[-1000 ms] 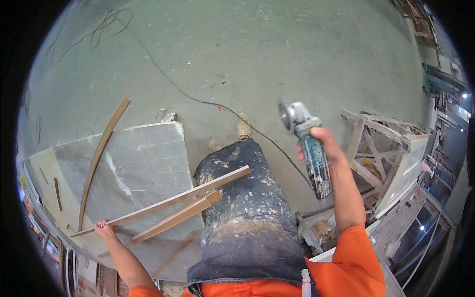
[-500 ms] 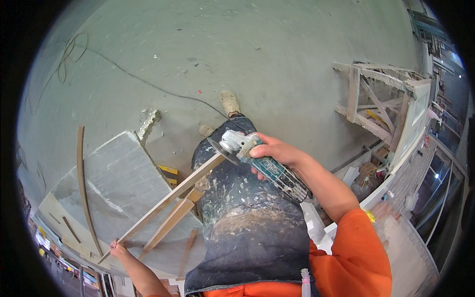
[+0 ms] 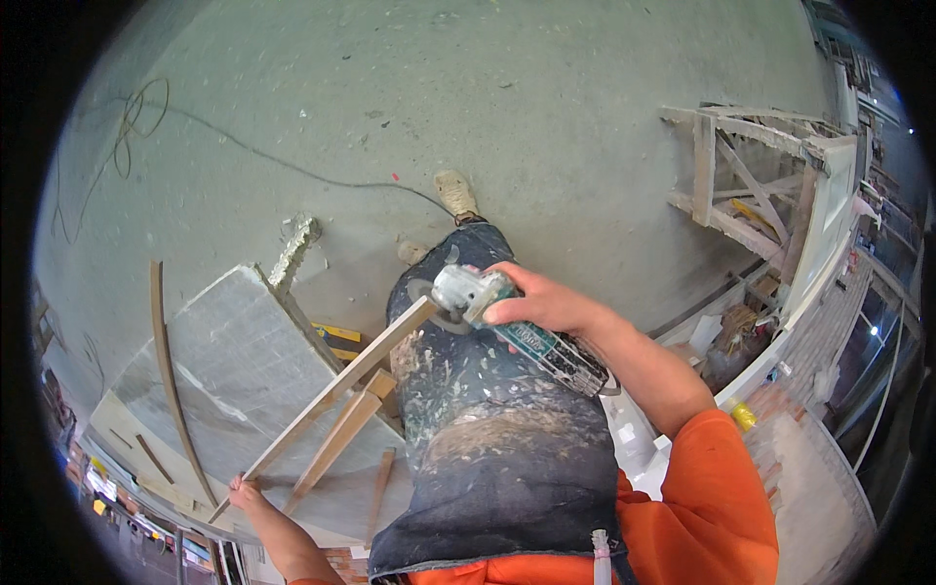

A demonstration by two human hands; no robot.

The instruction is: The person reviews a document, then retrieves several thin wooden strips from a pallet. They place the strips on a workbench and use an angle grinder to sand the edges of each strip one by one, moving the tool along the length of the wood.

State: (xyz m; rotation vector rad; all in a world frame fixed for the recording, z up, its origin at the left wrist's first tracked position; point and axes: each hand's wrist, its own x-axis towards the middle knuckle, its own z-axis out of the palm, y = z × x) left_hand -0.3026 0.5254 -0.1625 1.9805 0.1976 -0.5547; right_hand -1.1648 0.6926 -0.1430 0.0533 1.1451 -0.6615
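My right hand (image 3: 541,300) is wrapped round a teal and grey angle grinder (image 3: 548,359). The grinder's round disc (image 3: 420,291) meets, or sits very close to, the near end of a long wooden strip (image 3: 336,390); contact is hard to tell. At the strip's far lower-left end my left hand (image 3: 248,494) grips it. The strip slants across a grey-topped worktable (image 3: 234,341). Below it lies a shorter wooden piece (image 3: 336,439) with a block at its upper end.
A curved wooden strip (image 3: 164,361) and a small slat (image 3: 381,492) lie on the worktable. A cable (image 3: 292,168) trails over the floor to my legs. To the right stands a dusty wooden frame (image 3: 704,166). A yellow and black object (image 3: 336,339) shows behind the table edge.
The grinder's head has turned slightly, so more of the disc's face shows at the strip's end. Both hands keep their hold; the whole view has shifted a little.
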